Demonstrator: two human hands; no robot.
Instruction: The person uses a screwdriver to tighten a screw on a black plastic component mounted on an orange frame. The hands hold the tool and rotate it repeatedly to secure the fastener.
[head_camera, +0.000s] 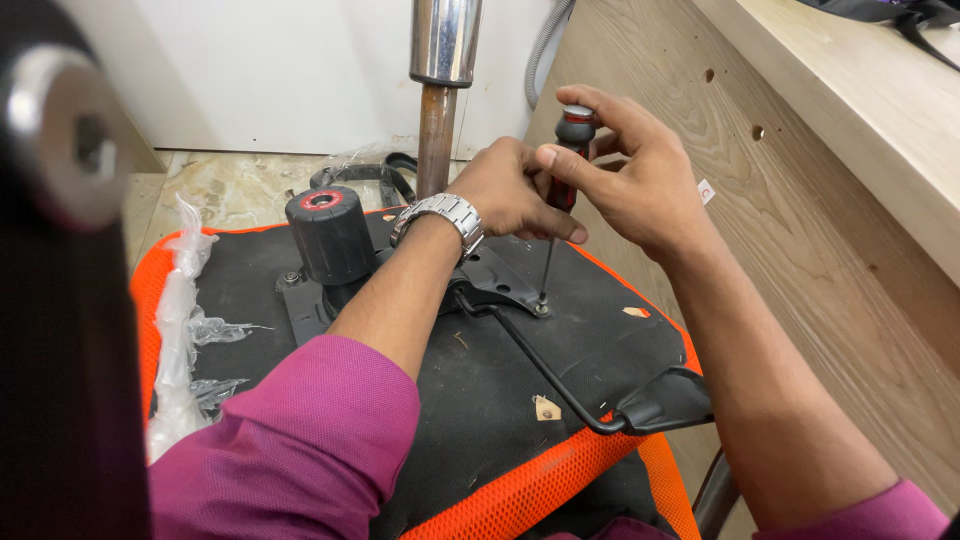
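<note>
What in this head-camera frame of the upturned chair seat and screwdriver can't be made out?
- Screw head under the screwdriver tip: too small to tell its type.
- Screwdriver handle: mostly covered by the left hand and right hand.
- Metal column: top cut off by the upper edge.
- Dark object at left: blurred, too close to the camera.
- Bracket middle: hidden behind the left forearm.

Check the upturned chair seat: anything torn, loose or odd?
Yes. The black underside fabric has small tears showing pale patches at and. Crumpled plastic wrap hangs loose along the orange seat edge.
</note>
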